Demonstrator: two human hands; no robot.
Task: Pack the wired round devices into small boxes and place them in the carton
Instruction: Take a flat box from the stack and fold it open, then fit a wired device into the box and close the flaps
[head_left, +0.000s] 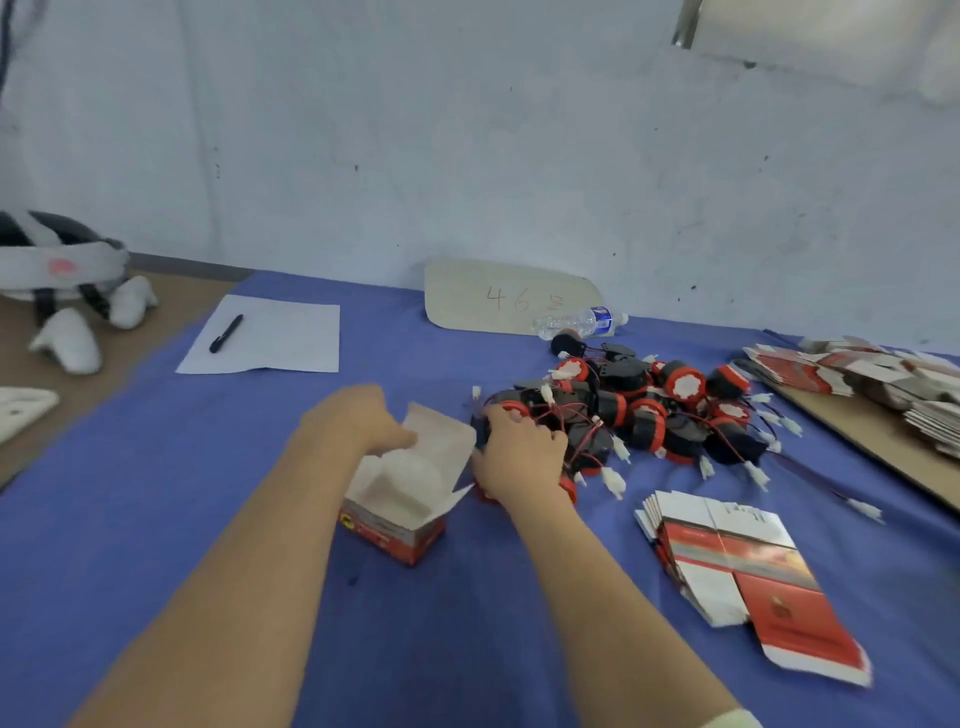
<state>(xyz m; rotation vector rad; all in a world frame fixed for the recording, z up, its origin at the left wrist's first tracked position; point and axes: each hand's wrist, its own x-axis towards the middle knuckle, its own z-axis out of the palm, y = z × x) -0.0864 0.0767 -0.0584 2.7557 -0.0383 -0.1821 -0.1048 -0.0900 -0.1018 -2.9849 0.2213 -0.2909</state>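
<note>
Blue tablecloth (156, 457): our right hand (519, 457) grips a black-red round wired device (482, 430); open red cardboard box (395, 525) (left hand (363, 421) holding its flap) at nine o'clock.

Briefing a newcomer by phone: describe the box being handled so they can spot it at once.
On the blue cloth, just left of the pile of red-and-black wired devices, a small box stands upright, the left hand holding one of its flaps. It is the only box set up, with its white flaps open; the other boxes lie flattened in stacks.
</note>
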